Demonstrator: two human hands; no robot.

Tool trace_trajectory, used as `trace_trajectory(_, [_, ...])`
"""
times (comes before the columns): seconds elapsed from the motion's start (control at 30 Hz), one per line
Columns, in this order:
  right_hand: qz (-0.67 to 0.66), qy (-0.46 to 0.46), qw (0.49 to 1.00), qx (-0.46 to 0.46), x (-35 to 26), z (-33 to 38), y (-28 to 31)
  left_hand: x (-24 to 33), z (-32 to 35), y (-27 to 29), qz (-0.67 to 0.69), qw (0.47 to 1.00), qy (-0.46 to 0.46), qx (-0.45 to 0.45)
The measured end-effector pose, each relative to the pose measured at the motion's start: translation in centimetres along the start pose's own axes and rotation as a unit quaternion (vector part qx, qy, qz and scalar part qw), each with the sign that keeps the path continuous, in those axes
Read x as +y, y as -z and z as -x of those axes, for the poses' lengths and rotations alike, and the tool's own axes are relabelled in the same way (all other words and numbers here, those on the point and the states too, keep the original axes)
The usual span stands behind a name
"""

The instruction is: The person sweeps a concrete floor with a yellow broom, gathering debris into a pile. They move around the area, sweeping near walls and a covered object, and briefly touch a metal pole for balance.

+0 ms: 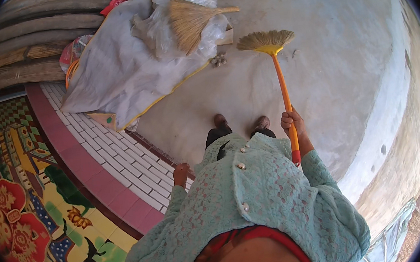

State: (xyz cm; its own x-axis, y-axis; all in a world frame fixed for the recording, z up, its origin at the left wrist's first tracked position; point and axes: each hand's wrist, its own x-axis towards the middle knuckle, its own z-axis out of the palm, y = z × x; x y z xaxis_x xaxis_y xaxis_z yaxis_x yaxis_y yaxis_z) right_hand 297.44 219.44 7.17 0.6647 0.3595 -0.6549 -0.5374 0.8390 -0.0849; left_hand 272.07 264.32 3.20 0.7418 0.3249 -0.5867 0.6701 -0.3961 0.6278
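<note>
My right hand (292,122) is wrapped round the orange handle of a broom (282,85). The broom's fan of straw bristles, bound in yellow, points away from me and appears to rest on the concrete floor. Beside my teal knitted jacket, my left hand (181,175) hangs low with curled fingers, and nothing shows in it. Some small pale bits (296,53) lie on the floor just right of the bristles.
At the far left, a grey cloth (120,58) covers a pile topped by clear plastic (150,27) and a straw hand brush (193,22). Small round objects (218,59) lie beside it. Long wooden poles (32,47), a white-brick ledge (104,147) and a tiled mural (19,217) are left.
</note>
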Motion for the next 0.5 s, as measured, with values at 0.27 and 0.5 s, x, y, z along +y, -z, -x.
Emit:
trace_trajectory(0.27, [0.092, -0.003, 0.991, 0.096, -0.4, -5.0, 0.5, 0.9, -2.3, -0.6, -0.127, 0.989, -0.058, -0.041])
trace_trajectory(0.5, [0.364, 0.069, 0.912, 0.175, -5.1, -2.2, 1.6, 8.9, -1.3, 0.8, 0.019, 0.991, 0.134, -0.021])
